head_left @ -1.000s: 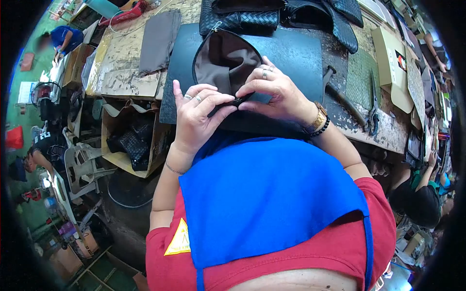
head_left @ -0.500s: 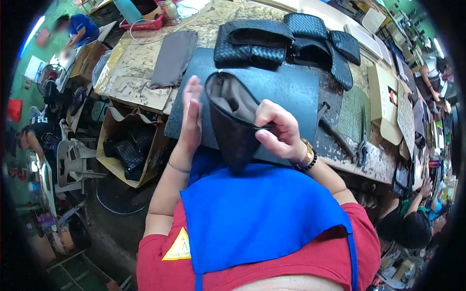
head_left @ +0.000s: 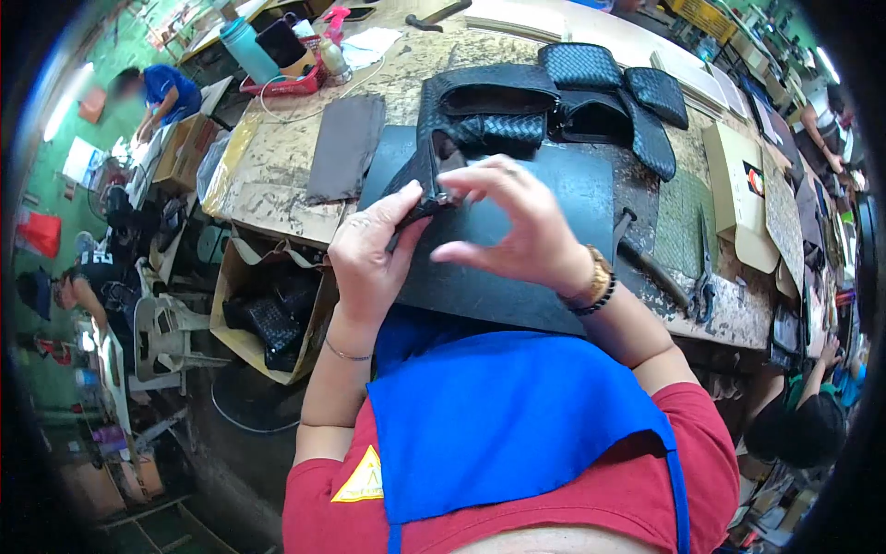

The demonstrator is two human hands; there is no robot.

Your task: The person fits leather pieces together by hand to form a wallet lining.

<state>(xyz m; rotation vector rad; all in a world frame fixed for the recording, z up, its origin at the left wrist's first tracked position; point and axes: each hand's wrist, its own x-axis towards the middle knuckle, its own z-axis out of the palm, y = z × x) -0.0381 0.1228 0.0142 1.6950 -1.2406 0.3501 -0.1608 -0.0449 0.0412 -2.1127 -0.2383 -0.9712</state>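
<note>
A dark woven pouch (head_left: pixel 413 175) is raised above the black board (head_left: pixel 517 268) on the worktable, its lined mouth partly open. My left hand (head_left: pixel 371 245) pinches the pouch's lower edge between thumb and fingers. My right hand (head_left: pixel 517 222) is just right of the pouch's edge, thumb and fingers apart in a wide curve; its fingertips are near or at the rim, and contact is hard to tell. Behind them lie black woven bags (head_left: pixel 498 92) and more woven pieces (head_left: pixel 581 66).
A hammer (head_left: pixel 651 268) and scissors (head_left: pixel 704 277) lie at the right. A dark sheet (head_left: pixel 344 148) and a red basket (head_left: pixel 305 83) are at the left. A carton (head_left: pixel 221 309) with woven pieces stands below. Other people (head_left: pixel 166 92) work nearby.
The pouch has turned and shifted left. My left hand, earlier open beside it, has closed on its edge. My right hand has let go and spread its fingers.
</note>
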